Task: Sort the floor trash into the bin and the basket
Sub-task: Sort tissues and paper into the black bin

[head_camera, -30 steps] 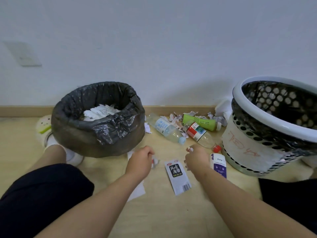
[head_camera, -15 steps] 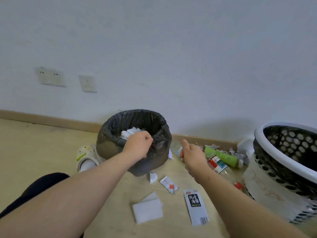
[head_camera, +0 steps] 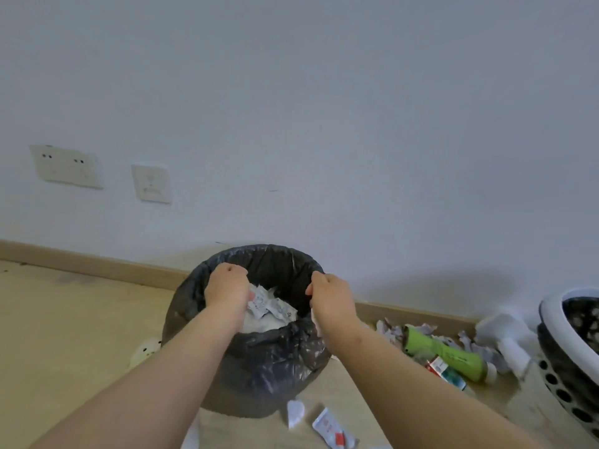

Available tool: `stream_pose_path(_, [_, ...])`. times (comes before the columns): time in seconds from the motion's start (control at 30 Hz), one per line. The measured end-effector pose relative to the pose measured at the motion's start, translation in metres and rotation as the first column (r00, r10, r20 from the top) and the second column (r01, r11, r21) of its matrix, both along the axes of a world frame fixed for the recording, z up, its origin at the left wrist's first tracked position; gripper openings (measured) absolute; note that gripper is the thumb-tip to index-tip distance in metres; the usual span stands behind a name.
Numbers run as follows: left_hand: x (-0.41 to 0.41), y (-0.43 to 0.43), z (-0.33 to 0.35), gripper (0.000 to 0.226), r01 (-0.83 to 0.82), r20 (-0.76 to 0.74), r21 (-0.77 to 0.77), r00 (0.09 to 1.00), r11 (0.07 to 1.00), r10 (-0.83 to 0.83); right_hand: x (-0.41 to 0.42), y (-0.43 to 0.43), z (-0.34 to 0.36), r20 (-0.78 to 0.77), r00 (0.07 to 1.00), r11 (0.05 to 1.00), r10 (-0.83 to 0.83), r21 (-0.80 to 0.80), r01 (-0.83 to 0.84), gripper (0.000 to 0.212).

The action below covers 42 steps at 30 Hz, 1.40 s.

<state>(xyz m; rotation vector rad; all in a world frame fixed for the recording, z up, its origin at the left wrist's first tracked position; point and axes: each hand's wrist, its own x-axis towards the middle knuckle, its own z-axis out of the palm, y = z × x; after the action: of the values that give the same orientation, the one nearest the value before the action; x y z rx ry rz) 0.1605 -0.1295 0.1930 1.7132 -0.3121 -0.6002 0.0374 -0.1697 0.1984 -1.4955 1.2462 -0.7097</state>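
Head camera: left hand (head_camera: 227,288) hangs over the mouth of the bin (head_camera: 269,367), right hand (head_camera: 330,298) at its right rim, both curled so I cannot tell what they hold; wrappers (head_camera: 275,307) inside lie straight beneath.

The left hand (head_camera: 227,288) and right hand (head_camera: 330,296) are held with fingers curled over the black-lined bin (head_camera: 269,367), in which white wrappers (head_camera: 275,309) are piled. Whether anything is gripped cannot be told. A green bottle (head_camera: 447,354) is seen on the floor between bin and basket (head_camera: 549,307).
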Motion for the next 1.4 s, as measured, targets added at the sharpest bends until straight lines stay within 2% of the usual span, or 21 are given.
stream_pose_path(0.07, [0.011,-0.007,-0.002,0.034,0.032,-0.239,-0.052,0.970,0.998,-0.044,0.021,-0.017,-0.003,0.088,0.993,0.986,-0.084,0.151,0.070,0.027])
stream_pose_path(0.17, [0.020,-0.008,-0.006,0.036,0.025,-0.488,-0.063,0.871,0.998,-0.053,0.041,-0.039,-0.013,0.089,0.986,0.963,-0.139,0.246,0.114,0.027])
stream_pose_path(0.27, [0.027,-0.004,-0.012,0.020,0.025,-0.612,-0.101,0.787,0.995,-0.082,0.050,-0.043,-0.016,0.144,0.972,0.924,-0.186,0.361,0.124,0.022])
stream_pose_path(0.33, [0.027,-0.005,-0.011,0.021,0.050,-0.608,-0.111,0.786,0.993,-0.108,0.052,-0.040,-0.013,0.248,0.949,0.899,-0.195,0.433,0.072,0.014])
stream_pose_path(0.4, [0.026,-0.006,-0.009,0.020,0.100,-0.540,-0.084,0.832,0.991,-0.129,0.050,-0.031,-0.007,0.330,0.923,0.854,-0.197,0.520,-0.004,0.029])
stream_pose_path(0.5, [0.023,-0.007,-0.014,0.048,0.162,-0.328,-0.007,0.932,0.987,-0.156,0.045,-0.019,0.000,0.379,0.913,0.808,-0.149,0.579,-0.109,0.034])
stream_pose_path(0.57, [0.022,-0.005,-0.015,0.050,0.214,-0.220,0.030,0.954,0.976,-0.202,0.041,-0.015,0.000,0.322,0.937,0.849,-0.137,0.525,-0.056,0.049])
stream_pose_path(0.63, [0.021,-0.002,-0.015,0.045,0.229,-0.108,0.078,0.969,0.970,-0.220,0.040,-0.016,-0.003,0.268,0.959,0.893,-0.089,0.449,-0.042,0.049])
stream_pose_path(0.73, [0.016,0.003,-0.007,0.038,0.264,0.053,0.115,0.961,0.958,-0.271,0.030,-0.017,-0.004,0.213,0.976,0.941,-0.055,0.338,-0.021,0.036])
stream_pose_path(0.83, [-0.003,0.012,0.005,0.034,0.336,0.182,0.156,0.915,0.929,-0.361,0.008,-0.010,-0.006,0.201,0.977,0.966,-0.064,0.260,0.010,0.036])
stream_pose_path(0.97, [-0.038,0.022,0.016,0.029,0.394,0.325,0.234,0.830,0.889,-0.453,-0.030,0.009,-0.012,0.203,0.975,0.968,-0.086,0.248,0.034,0.030])
stream_pose_path(1.1, [-0.083,0.032,0.005,0.020,0.485,0.377,0.249,0.749,0.838,-0.545,-0.081,0.031,-0.026,0.115,0.990,0.967,-0.085,0.247,0.055,0.012])
stream_pose_path(1.2, [-0.113,0.042,-0.020,0.019,0.523,0.344,0.258,0.736,0.812,-0.583,-0.117,0.044,-0.048,0.020,0.996,0.957,-0.089,0.277,0.080,0.016])
stream_pose_path(1.4, [-0.139,0.061,-0.100,0.018,0.548,0.286,0.439,0.667,0.712,-0.689,-0.171,0.058,-0.103,-0.084,0.990,0.952,-0.111,0.277,0.131,0.012])
